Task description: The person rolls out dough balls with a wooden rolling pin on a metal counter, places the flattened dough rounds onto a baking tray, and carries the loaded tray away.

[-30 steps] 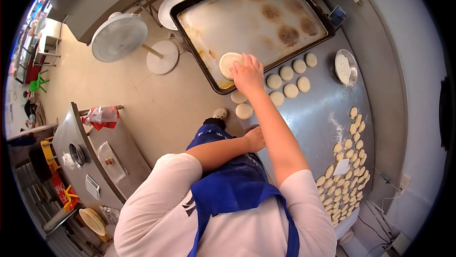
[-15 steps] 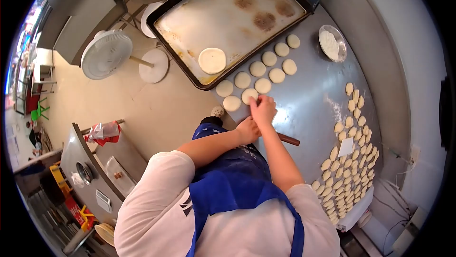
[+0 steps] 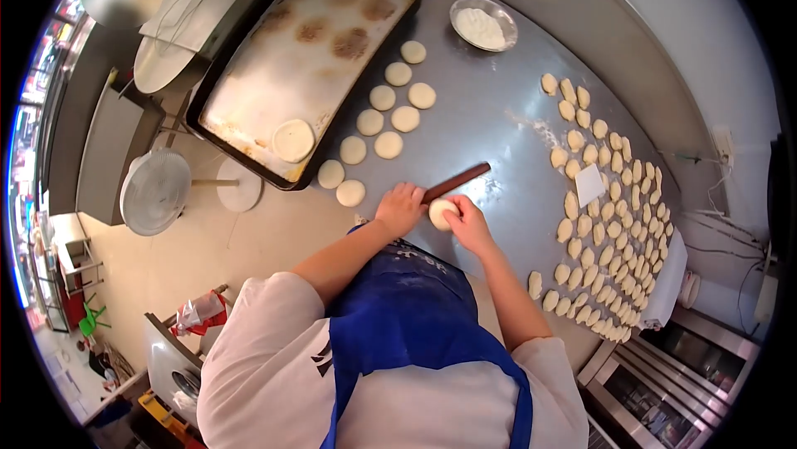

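My left hand is closed around the near-left end of a brown wooden rolling pin, which slants up to the right over the metal table. In my right hand is a round, pale dough disc, gripped at its right edge just below the pin. Beyond my left hand, two uneven rows of similar dough discs lie on the table beside the baking tray. One wider, flattened dough round with a raised rim rests in the tray's near corner.
A dark-rimmed baking tray with brown stains stands at the left. A metal bowl of flour sits at the back. Many small dough pieces and a white scraper cover the right side of the metal table.
My right hand has taken a dough disc from the near end of the rows and brought it beside the rolling pin. The pin's free end now points away from me. The view has turned right.
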Available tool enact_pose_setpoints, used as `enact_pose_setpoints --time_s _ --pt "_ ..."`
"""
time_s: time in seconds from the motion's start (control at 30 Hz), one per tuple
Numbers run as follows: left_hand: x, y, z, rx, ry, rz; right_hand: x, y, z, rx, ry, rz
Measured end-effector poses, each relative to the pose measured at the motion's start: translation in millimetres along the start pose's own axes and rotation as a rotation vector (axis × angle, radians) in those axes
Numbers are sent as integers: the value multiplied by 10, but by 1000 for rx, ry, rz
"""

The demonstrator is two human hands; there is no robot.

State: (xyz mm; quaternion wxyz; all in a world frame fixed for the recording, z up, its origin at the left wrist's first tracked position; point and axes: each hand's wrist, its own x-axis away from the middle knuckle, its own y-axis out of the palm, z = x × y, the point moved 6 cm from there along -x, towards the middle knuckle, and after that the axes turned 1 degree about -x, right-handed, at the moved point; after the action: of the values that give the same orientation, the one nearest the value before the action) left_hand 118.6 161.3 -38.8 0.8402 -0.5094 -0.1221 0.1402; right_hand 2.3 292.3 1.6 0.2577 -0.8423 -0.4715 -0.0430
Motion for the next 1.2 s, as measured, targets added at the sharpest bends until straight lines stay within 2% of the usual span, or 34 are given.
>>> enact_pose_setpoints --time_s 0.07,0.17,0.3,0.4,0.43,0.53,0.7,0.8,0.9,1.0,1.03,1.1,1.17,1.2 --pt "-138 -78 5 53 -16 -14 138 -149 439 225 98 11" --pt "-294 -102 41 28 32 1 170 -176 337 616 -202 480" --pt "-340 -117 52 -57 64 -17 150 105 281 727 -350 396" --pt "-328 -84 19 -46 92 13 105 70 299 689 -283 338" --pt "-319 -87 7 -16 81 13 109 55 212 722 -212 347" --pt "-220 -44 35 45 44 24 100 18 110 822 -236 435" --pt "-262 -32 -6 17 63 75 -101 -17 291 737 -110 432" --pt "-171 18 -72 12 27 25 -94 -143 367 727 -37 498" --pt "-133 -43 -56 -97 53 28 -155 -147 258 756 -81 464" --pt "-159 -138 4 -25 112 141 -223 -73 227 761 -86 456" --pt "-148 -90 -25 8 19 60 -177 -40 250 742 -85 455" --pt "-158 -54 -19 32 -35 21 -162 -84 164 657 -146 454" --pt "-239 -55 66 82 -28 5 -205 -151 151 579 -231 523" --pt "-313 -74 178 87 46 -47 -162 -194 177 629 -228 541"
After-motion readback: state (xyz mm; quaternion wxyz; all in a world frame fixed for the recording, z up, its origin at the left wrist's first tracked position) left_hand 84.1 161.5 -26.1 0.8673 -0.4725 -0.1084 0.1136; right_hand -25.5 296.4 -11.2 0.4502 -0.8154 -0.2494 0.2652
